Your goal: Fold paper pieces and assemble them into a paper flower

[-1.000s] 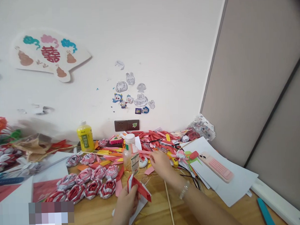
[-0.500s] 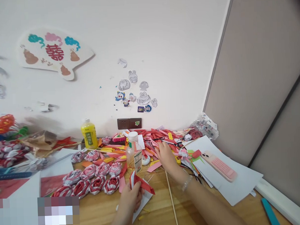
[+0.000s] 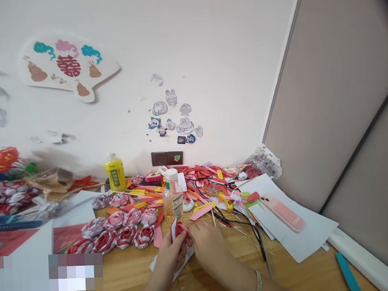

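My left hand pinches a folded red-and-white paper strip upright above the table. Against its right side is my right hand, fingers closed on the strip; their tips are partly hidden. A sheet of white paper lies beneath both hands. Just beyond them stands a clear bottle with a white cap. Rolled paper roses, red, pink and white, sit in rows to the left. A thin wooden stick shows only its far end, the rest covered by my right hand and arm.
Red, pink and orange paper strips pile up along the wall. A yellow drink bottle stands at the back left. A yellow cutter and black cables lie right of centre. A phone rests on white sheets.
My right hand has come back from the strip pile to the folded paper in my left hand. The red end that stuck out rightward is now covered by it.
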Demonstrator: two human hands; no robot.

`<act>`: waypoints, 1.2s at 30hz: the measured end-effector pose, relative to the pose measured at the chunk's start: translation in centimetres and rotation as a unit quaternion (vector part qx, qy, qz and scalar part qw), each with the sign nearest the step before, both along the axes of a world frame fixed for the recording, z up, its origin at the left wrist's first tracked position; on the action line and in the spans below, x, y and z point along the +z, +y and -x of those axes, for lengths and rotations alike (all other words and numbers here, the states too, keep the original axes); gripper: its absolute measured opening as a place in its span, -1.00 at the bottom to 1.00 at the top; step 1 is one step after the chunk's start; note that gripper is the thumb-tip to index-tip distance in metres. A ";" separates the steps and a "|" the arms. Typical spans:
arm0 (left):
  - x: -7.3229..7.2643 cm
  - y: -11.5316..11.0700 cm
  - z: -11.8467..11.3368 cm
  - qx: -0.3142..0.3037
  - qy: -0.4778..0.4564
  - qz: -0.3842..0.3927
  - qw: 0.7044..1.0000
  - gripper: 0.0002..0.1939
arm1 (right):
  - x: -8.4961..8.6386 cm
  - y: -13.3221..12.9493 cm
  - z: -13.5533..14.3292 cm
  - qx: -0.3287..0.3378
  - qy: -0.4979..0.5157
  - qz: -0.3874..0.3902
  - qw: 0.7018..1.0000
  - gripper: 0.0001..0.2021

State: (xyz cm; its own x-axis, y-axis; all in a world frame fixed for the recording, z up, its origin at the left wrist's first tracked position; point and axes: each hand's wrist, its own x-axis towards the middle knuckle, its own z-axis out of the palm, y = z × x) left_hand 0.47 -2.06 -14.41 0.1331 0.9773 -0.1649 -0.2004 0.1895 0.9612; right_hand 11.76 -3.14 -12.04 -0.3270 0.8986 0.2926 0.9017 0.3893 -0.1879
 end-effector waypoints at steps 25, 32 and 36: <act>0.8 -0.5 0.2 0.006 -0.027 -0.018 0.999 -0.51 | -2.8 1.0 -0.9 0.150 0.507 0.255 0.809 -0.69; 0.3 0.0 0.4 0.020 -0.006 -0.012 1.000 -0.46 | 0.0 3.3 -3.9 0.067 0.163 0.014 0.984 -0.86; -0.1 0.3 0.4 0.021 -0.003 -0.005 1.000 -0.46 | 1.3 6.8 -5.9 -0.025 0.014 -0.027 0.999 -0.84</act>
State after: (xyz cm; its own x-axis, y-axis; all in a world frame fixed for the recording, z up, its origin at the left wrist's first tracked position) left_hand 0.07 -1.77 -14.47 0.0935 0.9837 -0.1538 -0.2129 0.1707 0.9621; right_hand 17.70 3.68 -10.77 -0.2725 0.8960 0.3505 0.9150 0.3540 -0.1935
